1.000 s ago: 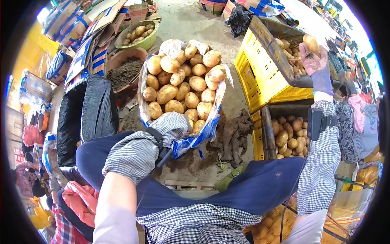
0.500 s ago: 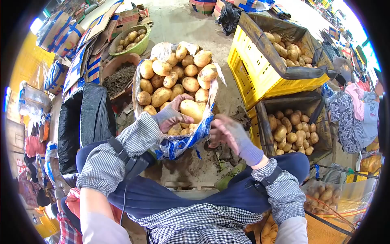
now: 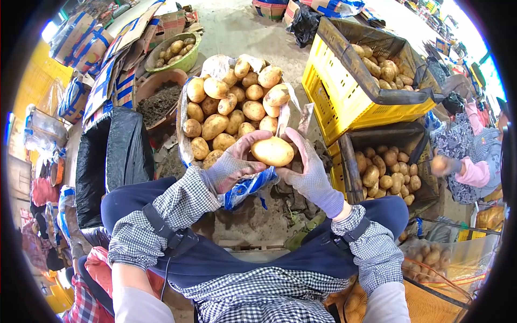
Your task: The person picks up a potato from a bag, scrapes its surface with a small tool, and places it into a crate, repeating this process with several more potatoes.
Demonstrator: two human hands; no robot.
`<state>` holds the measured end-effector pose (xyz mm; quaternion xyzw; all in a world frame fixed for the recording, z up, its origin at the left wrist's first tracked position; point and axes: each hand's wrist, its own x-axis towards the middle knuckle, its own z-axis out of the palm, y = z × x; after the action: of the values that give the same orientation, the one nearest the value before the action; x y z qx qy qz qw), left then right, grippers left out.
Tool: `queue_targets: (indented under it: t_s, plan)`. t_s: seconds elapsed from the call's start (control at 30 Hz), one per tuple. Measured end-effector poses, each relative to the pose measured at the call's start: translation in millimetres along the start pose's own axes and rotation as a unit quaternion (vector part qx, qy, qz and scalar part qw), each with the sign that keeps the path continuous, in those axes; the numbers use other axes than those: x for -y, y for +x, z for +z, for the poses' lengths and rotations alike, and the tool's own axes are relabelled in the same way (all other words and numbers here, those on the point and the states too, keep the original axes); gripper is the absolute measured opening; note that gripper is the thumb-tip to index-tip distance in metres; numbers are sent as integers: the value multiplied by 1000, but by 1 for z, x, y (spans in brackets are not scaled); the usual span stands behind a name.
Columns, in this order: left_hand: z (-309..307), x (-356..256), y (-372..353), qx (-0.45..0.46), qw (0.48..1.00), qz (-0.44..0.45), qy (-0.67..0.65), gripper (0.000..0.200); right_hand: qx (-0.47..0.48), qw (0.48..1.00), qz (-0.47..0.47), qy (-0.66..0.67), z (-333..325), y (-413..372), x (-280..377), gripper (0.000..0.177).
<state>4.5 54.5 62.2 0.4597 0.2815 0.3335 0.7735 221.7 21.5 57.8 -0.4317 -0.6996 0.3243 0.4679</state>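
Observation:
A large pale potato (image 3: 273, 151) is held between my two gloved hands, over the near edge of a lined basket (image 3: 182, 121) heaped with potatoes. My left hand (image 3: 236, 161) has its fingers curled at the potato's left side. Against its right side rests my right hand (image 3: 308, 171), thumb below and fingers above. A flat, dirty strip (image 3: 305, 119) sticks up just beyond the right hand's fingers; whether the hand touches it I cannot tell. Blue tape (image 3: 247, 189) covers the basket's near side.
On the right stand a yellow crate (image 3: 344, 105) and a dark-lined crate (image 3: 353, 177), both holding potatoes. A co-worker's gloved hand (image 3: 447, 166) holds a potato beside them. To the left are a green bowl (image 3: 189, 60), a soil-filled pot (image 3: 145, 89) and a black-lined box (image 3: 126, 153).
The potato has come up and right from the basket's near part. My right hand has closed in on it from the right. At the far right, the co-worker's hand with a potato has appeared.

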Motion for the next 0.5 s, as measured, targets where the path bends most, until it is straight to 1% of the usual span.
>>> queue_targets:
  t_s: [0.07,0.1,0.13,0.17,0.2,0.23,0.27,0.3,0.33,0.37,0.4,0.43,0.47,0.5]
  plan:
    - [0,1,1,20,1000,-3,-23,76,3,1000,2,5,1,0,-1,72]
    - [-1,1,3,20,1000,-4,-23,76,28,977,135,163,2,0,-5,75]
    - [1,-7,8,20,1000,-11,-17,76,51,911,263,315,2,-1,-8,79]
    - [0,-14,14,19,1000,-19,-11,75,-8,893,287,346,1,3,-5,79]
    - [-6,-21,24,-37,998,9,58,77,-51,887,305,343,-7,11,1,74]
    - [-20,-31,34,-73,993,14,87,76,-80,904,266,326,-16,20,0,66]
    - [-36,-43,42,-109,987,18,115,75,-89,930,202,293,-37,33,-3,55]
    - [-57,-44,53,-171,969,-6,176,74,-103,951,139,257,-58,46,-5,46]
    - [-83,-36,66,-232,943,-28,236,73,-184,933,113,287,-83,67,-11,40]
    - [-118,-23,78,-200,935,-142,256,72,-261,911,80,309,-109,88,-17,34]
    - [-144,-10,86,-165,913,-256,271,70,-248,919,61,302,-146,111,-24,41]
    - [-141,3,89,-149,873,-280,369,71,-235,908,65,341,-182,129,-32,41]
    - [-132,18,92,-131,823,-302,463,72,-223,895,69,379,-210,140,-41,42]
    - [-126,33,96,-114,781,-293,539,77,-232,903,13,362,-226,145,-53,41]
